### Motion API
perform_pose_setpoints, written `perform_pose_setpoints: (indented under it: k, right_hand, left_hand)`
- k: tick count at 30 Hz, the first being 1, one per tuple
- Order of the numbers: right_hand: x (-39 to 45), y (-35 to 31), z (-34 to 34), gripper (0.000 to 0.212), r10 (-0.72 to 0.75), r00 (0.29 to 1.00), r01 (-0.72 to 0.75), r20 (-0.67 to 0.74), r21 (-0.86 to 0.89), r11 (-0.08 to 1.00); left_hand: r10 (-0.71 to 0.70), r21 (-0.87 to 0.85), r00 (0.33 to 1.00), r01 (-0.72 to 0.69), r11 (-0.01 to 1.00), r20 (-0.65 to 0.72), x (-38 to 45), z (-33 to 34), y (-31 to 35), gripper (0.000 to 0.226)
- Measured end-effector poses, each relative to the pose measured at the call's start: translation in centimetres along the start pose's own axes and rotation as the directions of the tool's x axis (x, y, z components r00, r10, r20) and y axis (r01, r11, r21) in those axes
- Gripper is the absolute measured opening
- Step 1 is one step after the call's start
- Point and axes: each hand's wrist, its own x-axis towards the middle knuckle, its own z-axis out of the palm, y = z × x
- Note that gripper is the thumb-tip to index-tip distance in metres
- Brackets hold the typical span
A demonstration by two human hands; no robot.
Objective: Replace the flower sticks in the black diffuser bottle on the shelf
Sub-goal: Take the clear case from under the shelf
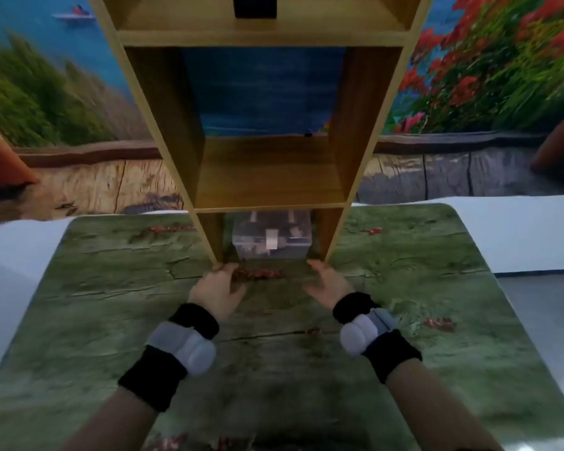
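Note:
A tall wooden shelf unit (264,170) stands in front of me. On an upper shelf sits the black diffuser bottle (255,6), cut off by the top of the frame; no sticks show. In the lowest compartment rests a clear plastic box (272,237) with a white latch. My left hand (218,289) and my right hand (326,283) reach low toward that compartment, one on each side of the box, fingers spread and holding nothing. Both stop just short of the box front. The picture is blurred.
A green printed mat (111,320) covers the floor under the shelf. White floor (518,236) lies beyond the mat on both sides. A printed backdrop of sea, grass and red flowers (489,60) hangs behind. The middle compartment holds nothing visible.

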Motion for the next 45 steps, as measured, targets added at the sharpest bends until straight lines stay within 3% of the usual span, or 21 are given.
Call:
perform_pose_setpoints:
  k: [4,11,16,20,24,28,32,34,36,38,41,45]
  right_hand:
    - [1.8,-0.6,0.4,0.071,0.09,0.995,-0.092,0.048,0.04,0.995]
    - [5.7,-1.9,0.9,0.083,0.188,0.978,-0.169,-0.091,0.183,0.968]
    - [7.7,-2.2,0.8,0.08,0.215,0.968,-0.174,-0.133,0.263,0.949]
    - [8.5,-2.2,0.8,0.072,0.249,0.958,-0.198,-0.139,0.307,0.931]
    - [8.2,-2.1,1.4,0.069,0.265,0.959,-0.209,-0.096,0.388,0.897]
    - [6.2,-1.4,2.9,0.072,0.251,0.956,-0.159,-0.15,0.455,0.876]
    - [3.8,0.1,3.6,0.076,0.307,0.938,-0.191,-0.158,0.501,0.844]
    - [2.5,0.8,3.9,0.077,0.379,0.916,-0.273,-0.131,0.49,0.828]
    - [1.5,1.9,4.2,0.073,0.44,0.89,-0.342,-0.119,0.465,0.817]
    - [0.2,2.4,4.4,0.059,0.455,0.884,-0.381,-0.109,0.395,0.836]
    - [-1.5,2.6,4.8,0.042,0.464,0.88,-0.394,-0.099,0.392,0.831]
    - [-3.7,2.9,5.5,0.038,0.45,0.89,-0.364,-0.081,0.47,0.804]
  left_hand:
    - [-0.052,-0.114,0.997,0.059,0.992,0.057,3.2,0.7,-0.3,0.054]
    - [-0.211,-0.326,0.975,0.221,0.919,0.066,8.4,1.2,0.2,0.066]
    - [-0.274,-0.431,0.959,0.276,0.859,0.068,11.2,1.7,-0.5,0.08]
    - [-0.265,-0.469,0.957,0.289,0.835,0.118,12.6,2.4,-1.1,0.075]
    - [-0.256,-0.527,0.958,0.284,0.801,0.127,15.0,5.1,-4.9,0.088]
    - [-0.226,-0.511,0.968,0.249,0.822,0.108,12.6,5.1,-4.8,0.066]
    - [-0.139,-0.56,0.988,0.156,0.814,0.073,6.9,3.6,-2.5,0.015]
    - [-0.129,-0.583,0.988,0.151,0.798,0.08,4.6,4.6,-2.9,0.014]
    - [-0.22,-0.617,0.969,0.24,0.749,0.11,2.6,5.7,-3.2,0.013]
    - [-0.341,-0.655,0.93,0.344,0.673,0.137,0.7,6.4,-3.0,0.008]
    - [-0.419,-0.716,0.895,0.393,0.576,0.154,-1.2,7.6,-3.3,0.01]
    - [-0.441,-0.686,0.879,0.434,0.584,0.18,-3.3,8.4,-4.9,0.024]
